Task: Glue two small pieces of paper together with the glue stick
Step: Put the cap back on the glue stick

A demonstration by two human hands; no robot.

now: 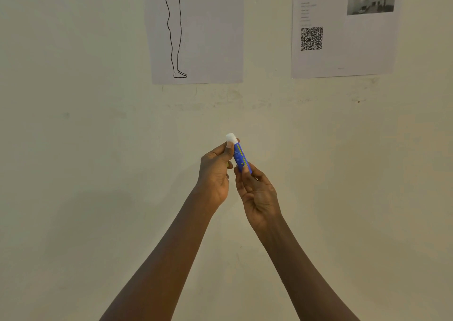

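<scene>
head view: both forearms are reaching forward and up in front of a pale wall (98,137), meeting near the middle of the frame. the glue stick (239,156) is being held between the two hands in the air, in front of the wall, tilted slightly with its top leaning left. its body is blue with yellow-green markings; its upper end is white (231,138). whether that white end is a cap or bare glue cannot be told.

the left hand (215,173) is closing on the upper part of the glue stick, thumb lying along the left side just under the white end, the other fingers wrapping behind. the right hand (257,193) is gripping the lower end of the glue stick, palm turned toward the camera, fingertips pinching the base. the two hands are sitting just beside each other, nearly touching below the stick.

two sheets are hanging on the wall well above the hands: a figure drawing (196,31) at centre top and a printed sheet (343,39) with a qr code (311,38) at upper right. the small pieces of paper are not in view.
</scene>
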